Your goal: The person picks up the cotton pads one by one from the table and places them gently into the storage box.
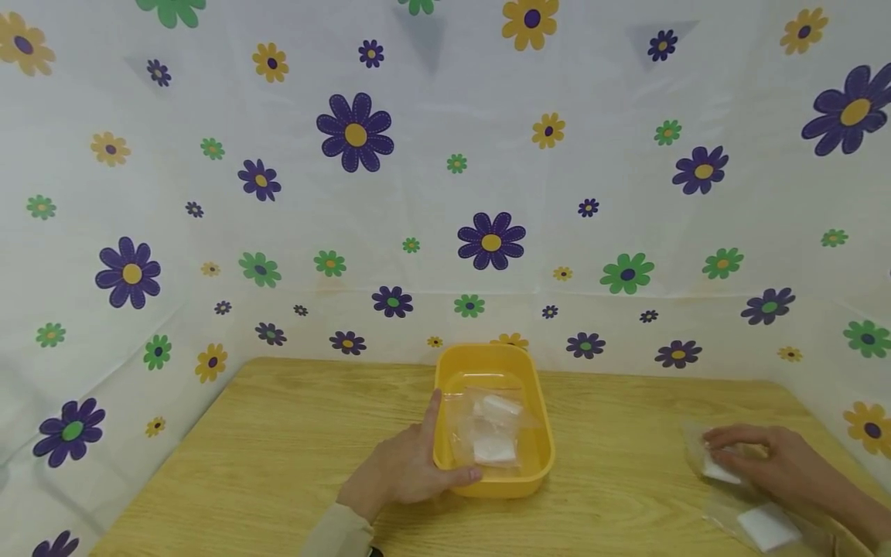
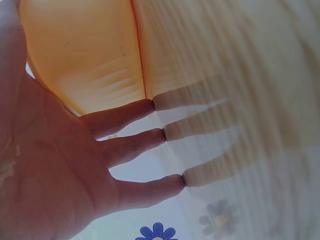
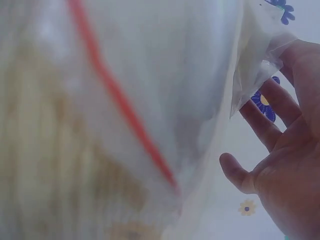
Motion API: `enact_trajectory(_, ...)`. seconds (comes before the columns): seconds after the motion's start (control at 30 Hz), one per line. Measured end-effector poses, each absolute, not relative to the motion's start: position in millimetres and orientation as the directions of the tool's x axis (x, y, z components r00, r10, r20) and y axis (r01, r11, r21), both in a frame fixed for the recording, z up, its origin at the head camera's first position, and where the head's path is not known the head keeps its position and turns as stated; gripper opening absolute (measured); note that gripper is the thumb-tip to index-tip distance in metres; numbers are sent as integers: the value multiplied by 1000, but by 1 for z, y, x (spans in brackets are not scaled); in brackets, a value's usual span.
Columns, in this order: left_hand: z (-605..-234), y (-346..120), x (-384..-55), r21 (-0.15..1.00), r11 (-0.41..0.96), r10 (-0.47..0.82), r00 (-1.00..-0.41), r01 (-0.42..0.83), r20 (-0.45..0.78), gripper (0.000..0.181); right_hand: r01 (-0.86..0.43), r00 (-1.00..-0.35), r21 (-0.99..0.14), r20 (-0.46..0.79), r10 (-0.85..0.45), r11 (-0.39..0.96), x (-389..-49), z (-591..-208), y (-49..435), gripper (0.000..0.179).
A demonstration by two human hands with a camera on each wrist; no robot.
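A yellow plastic tub [image 1: 541, 433] stands on the table, with clear plastic bags [image 1: 496, 445] holding white pieces inside it. My left hand [image 1: 407, 468] rests at its near left corner, thumb over the front rim and index finger along the left side. In the left wrist view, three straight fingers [image 2: 145, 192] reach the tabletop beside the tub. At the right, my right hand [image 1: 783, 464] pinches a clear plastic bag [image 1: 720, 470] with a white piece in it. Another bag [image 1: 768, 527] lies just below that hand; a red-striped bag [image 3: 120, 100] looms blurred in the right wrist view.
The wooden table [image 1: 299, 449] carries the tub near its back middle. A white sheet with printed flowers [image 1: 418, 193] hangs behind the table and along both sides, close to the tub's far end.
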State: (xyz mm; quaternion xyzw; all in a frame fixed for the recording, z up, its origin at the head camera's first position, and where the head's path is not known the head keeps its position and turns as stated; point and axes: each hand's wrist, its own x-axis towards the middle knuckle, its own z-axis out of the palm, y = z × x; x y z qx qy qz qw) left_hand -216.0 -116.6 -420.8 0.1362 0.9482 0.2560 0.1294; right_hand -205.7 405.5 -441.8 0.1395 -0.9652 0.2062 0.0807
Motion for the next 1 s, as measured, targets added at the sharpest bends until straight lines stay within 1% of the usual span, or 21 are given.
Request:
enact_trajectory(0.07, -421, -117, -216, 522, 830, 327, -930, 198, -167, 129, -336, -931, -364, 265, -249, 869, -206, -441, 403, 13)
enact_trajectory(0.13, -421, -117, -216, 520, 830, 328, -931, 203, -160, 129, -345, -925, -362, 287, -248, 866, -206, -439, 400, 15)
enact_trajectory(0.3, -420, -117, -217, 516, 832, 325, -933, 204, -157, 130, -326, -932, -395, 286, -222, 859, -208, -432, 393, 14)
enact_trajectory(0.5, -420, -117, -217, 520, 830, 327, -931, 201, -164, 129, -395, -903, -416, 341, -262, 819, -211, -424, 382, 19)
enact_trajectory(0.9, -421, -117, -217, 529, 824, 330, -930, 201, -162, 129, -451, -876, -423, 379, -299, 786, -213, -407, 340, 20)
enact_trajectory(1.0, -422, -117, -216, 528, 826, 328, -930, 198, -166, 130, -482, -858, -424, 405, -315, 767, -213, -404, 329, 22)
